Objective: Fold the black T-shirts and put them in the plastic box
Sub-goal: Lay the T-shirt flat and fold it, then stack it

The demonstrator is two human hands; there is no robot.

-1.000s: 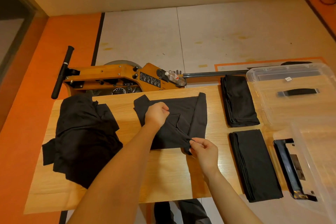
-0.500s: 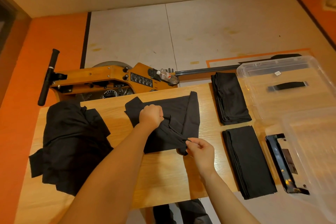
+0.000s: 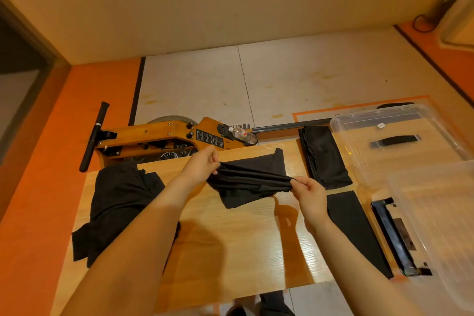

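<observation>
A black T-shirt (image 3: 252, 178) is lifted partly off the wooden table (image 3: 230, 244), stretched between my two hands. My left hand (image 3: 201, 165) pinches its left end and my right hand (image 3: 309, 194) pinches its right end. An unfolded heap of black T-shirts (image 3: 120, 202) lies on the table's left side. One folded black T-shirt (image 3: 323, 155) lies at the back right, and a second folded T-shirt (image 3: 356, 228) lies in front of it. The clear plastic box (image 3: 400, 141) stands open at the right edge of the table.
A clear box lid (image 3: 441, 218) with a black latch lies at the near right. Behind the table stands a wooden rowing machine (image 3: 159, 136) with a water bottle (image 3: 242, 133) on it. The floor is orange and white.
Both hands have raised the T-shirt off the table and pulled it taut between them; the right hand moved right. The camera has tilted up.
</observation>
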